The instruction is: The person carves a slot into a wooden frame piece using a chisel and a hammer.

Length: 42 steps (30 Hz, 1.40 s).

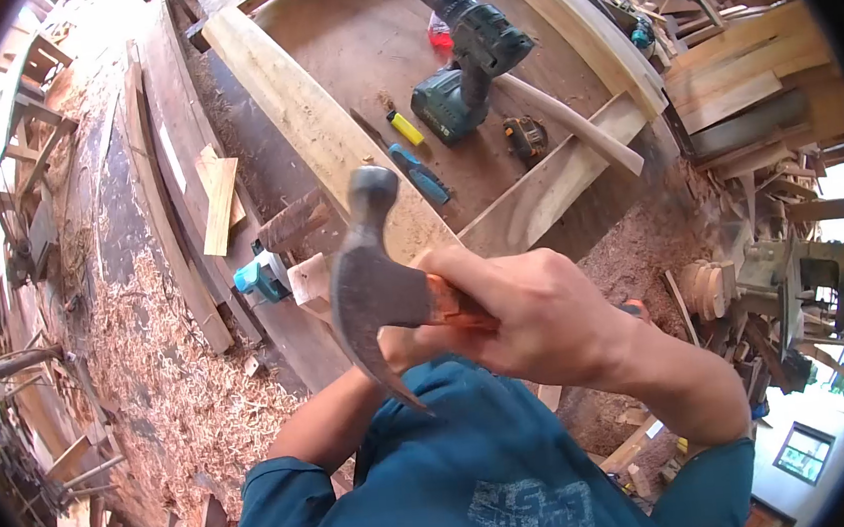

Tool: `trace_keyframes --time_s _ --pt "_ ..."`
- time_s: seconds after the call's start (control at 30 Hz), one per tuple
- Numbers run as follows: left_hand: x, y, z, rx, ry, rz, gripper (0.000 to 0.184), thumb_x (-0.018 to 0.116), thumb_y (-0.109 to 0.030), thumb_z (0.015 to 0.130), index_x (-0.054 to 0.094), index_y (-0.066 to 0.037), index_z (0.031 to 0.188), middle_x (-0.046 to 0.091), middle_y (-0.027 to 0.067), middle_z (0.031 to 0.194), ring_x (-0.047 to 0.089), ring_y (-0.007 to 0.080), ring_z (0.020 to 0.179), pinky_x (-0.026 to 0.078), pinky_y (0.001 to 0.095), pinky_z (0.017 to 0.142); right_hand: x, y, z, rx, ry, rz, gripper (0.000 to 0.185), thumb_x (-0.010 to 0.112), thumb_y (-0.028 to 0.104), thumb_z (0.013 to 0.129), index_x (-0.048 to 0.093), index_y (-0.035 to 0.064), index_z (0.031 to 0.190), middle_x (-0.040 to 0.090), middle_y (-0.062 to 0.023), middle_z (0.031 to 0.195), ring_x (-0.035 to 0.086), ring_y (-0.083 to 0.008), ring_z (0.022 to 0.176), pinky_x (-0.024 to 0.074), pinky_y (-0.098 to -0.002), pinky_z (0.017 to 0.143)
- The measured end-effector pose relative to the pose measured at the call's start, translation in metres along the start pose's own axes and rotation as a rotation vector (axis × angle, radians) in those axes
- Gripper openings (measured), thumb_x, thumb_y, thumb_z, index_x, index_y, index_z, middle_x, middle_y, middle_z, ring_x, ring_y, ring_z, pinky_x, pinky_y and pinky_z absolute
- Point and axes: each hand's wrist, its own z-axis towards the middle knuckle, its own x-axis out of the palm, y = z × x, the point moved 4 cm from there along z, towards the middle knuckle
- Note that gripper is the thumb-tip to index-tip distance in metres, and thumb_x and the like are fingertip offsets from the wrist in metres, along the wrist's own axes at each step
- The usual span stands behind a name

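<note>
My right hand (537, 314) is wrapped round the orange handle of a claw hammer (384, 287), held up close in front of my chest. The hammer's round striking face points away from me and its claw curves back towards my shirt. My left hand (407, 347) is behind the hammer and right hand; its fingers are mostly hidden. Just beyond the hammer lies a pale timber board (303, 103). Inside the wooden frame are a cordless drill (469, 54), a yellow lighter (405, 127), a blue-handled tool (419, 173) and a loose wooden hammer-like handle (576, 125).
A yellow-and-black tape measure (527, 139) lies near the frame's right crosspiece (560, 171). A teal power tool (260, 276) sits left of the board. Wood shavings (152, 387) cover the floor at left. Stacked planks (758, 84) stand at right.
</note>
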Motion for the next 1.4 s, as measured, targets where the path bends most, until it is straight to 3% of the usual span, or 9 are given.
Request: trace_keyframes --time_s 0.13,0.27,0.37,0.57,0.73,0.83,0.93,1.17,1.4 --pt "-0.033 -0.006 0.035 0.291 -0.304 0.143 0.027 0.073 -0.008 0.084 0.058 -0.002 0.106 0.063 0.0045 0.100 0.060 0.0112 0.094 0.052 0.0271 0.078 0.014 -0.024 0.059 0.052 -0.042 -0.185 0.019 0.065 0.022 0.090 0.057 0.0064 0.097 0.069 -0.0196 0.086 0.068 -0.0416 0.079 0.0530 -0.0505 0.066" --pt "-0.083 0.009 0.067 0.085 -0.507 -0.007 0.016 0.055 -0.012 0.097 0.061 -0.003 0.085 0.059 0.0012 0.066 0.057 0.0108 0.055 0.044 0.0267 0.050 0.044 -0.078 0.133 0.249 -0.051 -0.096 0.024 0.067 0.023 0.087 0.065 0.0028 0.099 0.069 -0.0254 0.094 0.067 -0.0441 0.089 0.0533 -0.0501 0.078" --pt "-0.088 0.009 0.065 0.051 -0.640 -0.047 0.018 0.054 -0.013 0.097 0.059 -0.004 0.082 0.058 0.0014 0.067 0.054 0.0114 0.054 0.041 0.0279 0.048 0.060 -0.089 0.153 0.229 -0.040 -0.086 0.025 0.070 0.021 0.085 0.065 0.0011 0.101 0.067 -0.0283 0.089 0.067 -0.0443 0.086 0.0525 -0.0468 0.074" --pt "-0.042 -0.002 0.045 -0.217 -0.260 -0.671 0.012 0.057 -0.012 0.096 0.055 -0.007 0.086 0.053 0.0003 0.066 0.047 0.0111 0.050 0.039 0.0295 0.048 0.023 -0.047 0.137 0.296 0.031 -0.035 0.027 0.070 0.023 0.086 0.067 0.0035 0.104 0.070 -0.0243 0.093 0.069 -0.0409 0.091 0.0545 -0.0467 0.079" --pt "-0.032 -0.035 0.036 0.157 -0.258 0.115 0.016 0.068 -0.015 0.092 0.059 -0.004 0.085 0.057 0.0005 0.071 0.054 0.0096 0.058 0.043 0.0251 0.053 -0.029 -0.018 0.054 0.226 -0.275 0.145 0.025 0.074 0.021 0.086 0.063 -0.0003 0.094 0.067 -0.0163 0.074 0.070 -0.0269 0.068 0.0516 -0.0385 0.062" --pt "-0.004 -0.039 0.028 0.326 -0.072 0.335 0.016 0.075 -0.011 0.088 0.063 -0.002 0.089 0.059 -0.0016 0.075 0.053 0.0059 0.063 0.042 0.0239 0.057 -0.030 -0.033 -0.019 0.320 -0.397 0.160 0.017 0.073 0.011 0.084 0.060 0.0017 0.089 0.046 -0.0044 0.059 0.045 -0.0094 0.054 0.0402 -0.0293 0.051" --pt "0.008 -0.034 0.026 0.130 -0.063 0.373 0.022 0.078 -0.015 0.085 0.063 -0.001 0.094 0.062 0.0007 0.082 0.058 0.0072 0.068 0.049 0.0251 0.058 -0.020 -0.052 -0.084 0.451 -0.493 0.205 0.007 0.065 0.002 0.083 0.060 0.0027 0.088 0.038 0.0005 0.058 0.038 -0.0037 0.057 0.0334 -0.0249 0.050" --pt "0.009 -0.019 0.016 0.035 -0.129 0.349 0.024 0.079 -0.017 0.087 0.060 -0.005 0.091 0.060 0.0010 0.071 0.060 0.0091 0.062 0.049 0.0234 0.056 -0.011 -0.059 -0.152 0.545 -0.587 0.296 0.028 0.075 0.002 0.084 0.061 0.0000 0.108 0.059 0.0023 0.083 0.053 -0.0046 0.075 0.0443 -0.0209 0.066" --pt "0.007 -0.022 0.016 0.164 -0.223 0.413 0.026 0.080 -0.017 0.088 0.056 -0.008 0.086 0.058 -0.0019 0.071 0.055 0.0057 0.060 0.043 0.0209 0.054 -0.012 -0.038 -0.136 0.418 -0.628 0.288 0.021 0.071 0.000 0.083 0.061 0.0008 0.101 0.054 0.0032 0.076 0.048 -0.0047 0.068 0.0415 -0.0216 0.061"
